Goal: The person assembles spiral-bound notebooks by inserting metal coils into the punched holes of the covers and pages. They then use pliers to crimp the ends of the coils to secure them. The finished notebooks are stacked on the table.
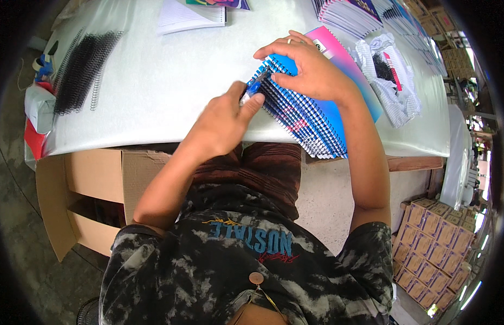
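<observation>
My left hand [222,123] is closed around a pair of pliers [257,85] with blue on the handles. The jaws meet the upper end of the coil bindings on a stack of spiral notebooks [311,122] near the table's front edge. Across the upper part of the stack lies my right hand [311,67], fingers spread and thumb apart, close to the plier jaws. The top notebook has a blue and pink cover [338,51]. Several coiled spines are fanned out along its left side. Exactly what the jaws grip is too small to make out.
Black spiral coils [86,70] lie in a heap on the left of the white table [170,97]. A crumpled wrapper [406,105] with dark bits sits right. An open notebook [189,16] and notebook stacks [349,16] are farther back. Cardboard boxes [95,173] stand below.
</observation>
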`<state>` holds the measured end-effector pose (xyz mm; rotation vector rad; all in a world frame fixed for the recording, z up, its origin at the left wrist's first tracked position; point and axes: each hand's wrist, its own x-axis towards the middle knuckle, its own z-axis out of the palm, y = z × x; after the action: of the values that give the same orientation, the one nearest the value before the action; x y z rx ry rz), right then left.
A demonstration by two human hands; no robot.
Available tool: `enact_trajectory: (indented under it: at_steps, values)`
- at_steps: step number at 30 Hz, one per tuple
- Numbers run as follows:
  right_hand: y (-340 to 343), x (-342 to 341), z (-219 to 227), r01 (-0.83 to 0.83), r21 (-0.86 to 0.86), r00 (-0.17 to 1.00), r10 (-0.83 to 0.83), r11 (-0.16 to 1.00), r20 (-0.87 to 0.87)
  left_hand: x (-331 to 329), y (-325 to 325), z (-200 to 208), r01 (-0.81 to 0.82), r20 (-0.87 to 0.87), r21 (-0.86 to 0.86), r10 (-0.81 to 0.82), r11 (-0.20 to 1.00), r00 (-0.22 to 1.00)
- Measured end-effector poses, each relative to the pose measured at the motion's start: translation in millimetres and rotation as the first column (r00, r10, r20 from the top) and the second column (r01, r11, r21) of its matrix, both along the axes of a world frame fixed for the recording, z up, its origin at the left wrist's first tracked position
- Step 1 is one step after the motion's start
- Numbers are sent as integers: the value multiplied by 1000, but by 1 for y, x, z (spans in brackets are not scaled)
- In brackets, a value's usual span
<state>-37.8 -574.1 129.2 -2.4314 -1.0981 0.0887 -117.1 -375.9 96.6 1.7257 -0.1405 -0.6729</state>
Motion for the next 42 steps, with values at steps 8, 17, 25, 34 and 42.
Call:
enact_trajectory:
  at_steps: [8,17,25,34,42]
  values:
    - [5,-4,2,7,-17,994,-5,1000,105,6,12,-31,-267,-499,-839,-472,475,727]
    - [6,-4,4,19,-117,1000,-18,993,13,-2,1,-4,-65,150,265,26,962,988]
    - [10,-8,3,59,-144,992,-42,988,120,-3,11,-11,-369,-651,-656,-246,659,719]
    - [16,-12,3,109,-207,988,-84,972,126,0,11,-9,24,23,244,-31,970,999]
    - [21,-15,6,152,-301,980,-105,942,168,5,21,-18,-254,-592,-607,-215,753,777]
